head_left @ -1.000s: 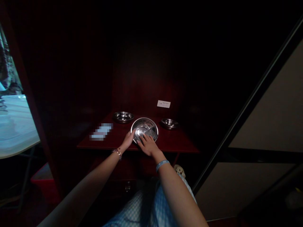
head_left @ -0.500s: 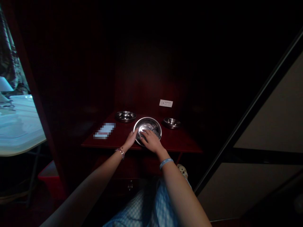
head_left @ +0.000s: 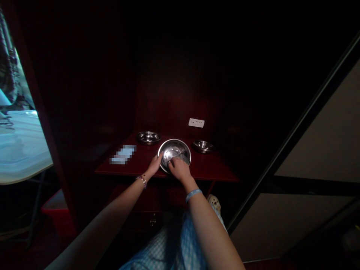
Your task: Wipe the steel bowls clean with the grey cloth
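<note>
A shiny metal bowl (head_left: 170, 148) stands at the front of the dark red tabletop, its opening tilted toward me. My left hand (head_left: 154, 165) is closed on the bowl's left rim, thumb inside. Inside the bowl, low and to the right, is my right hand (head_left: 180, 168) with its fingers curled down; whatever the fingertips hold is hidden. A dark grey, rough-looking patch (head_left: 185, 156) shows in the bowl just beyond the right knuckles; its kind is unclear.
Behind to the left sits a shallow metal bowl (head_left: 149, 138), and to the right smaller metal bowls (head_left: 203, 146), seemingly stacked. A blurred pale rectangle (head_left: 123, 154) lies at the left of the tabletop (head_left: 210, 170). A white socket (head_left: 196, 123) is on the back wall.
My right hand's fingers, stretched across the bowl before, are now curled, and the hand sits slightly lower. My left hand keeps its hold on the rim. The view has shifted slightly.
</note>
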`<state>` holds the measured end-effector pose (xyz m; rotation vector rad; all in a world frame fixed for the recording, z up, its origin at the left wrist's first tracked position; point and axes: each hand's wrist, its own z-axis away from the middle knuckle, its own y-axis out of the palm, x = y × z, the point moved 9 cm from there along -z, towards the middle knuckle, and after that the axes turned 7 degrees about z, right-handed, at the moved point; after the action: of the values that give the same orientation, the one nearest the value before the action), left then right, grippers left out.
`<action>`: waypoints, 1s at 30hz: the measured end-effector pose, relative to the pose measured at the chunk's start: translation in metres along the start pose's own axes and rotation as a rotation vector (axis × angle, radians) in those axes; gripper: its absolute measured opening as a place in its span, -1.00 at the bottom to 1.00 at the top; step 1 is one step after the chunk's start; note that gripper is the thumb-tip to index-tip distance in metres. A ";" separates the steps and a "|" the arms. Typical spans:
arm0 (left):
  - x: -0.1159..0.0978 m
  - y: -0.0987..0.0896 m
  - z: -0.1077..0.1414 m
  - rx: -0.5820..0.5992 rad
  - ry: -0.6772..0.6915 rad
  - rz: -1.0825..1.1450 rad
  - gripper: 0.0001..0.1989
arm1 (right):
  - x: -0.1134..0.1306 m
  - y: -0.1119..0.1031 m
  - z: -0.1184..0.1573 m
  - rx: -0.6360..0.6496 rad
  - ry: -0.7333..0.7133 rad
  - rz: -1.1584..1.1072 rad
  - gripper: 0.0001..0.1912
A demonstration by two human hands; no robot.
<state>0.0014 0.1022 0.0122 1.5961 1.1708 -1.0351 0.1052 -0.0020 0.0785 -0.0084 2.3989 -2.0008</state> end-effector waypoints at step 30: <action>-0.003 0.014 0.004 0.196 -0.029 -0.004 -0.19 | -0.015 0.024 -0.018 -0.205 -0.164 -0.347 -0.21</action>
<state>0.0137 0.0958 0.0161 1.7240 1.0798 -1.2021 0.1198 0.0201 0.0578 -0.6048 2.6227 -1.7687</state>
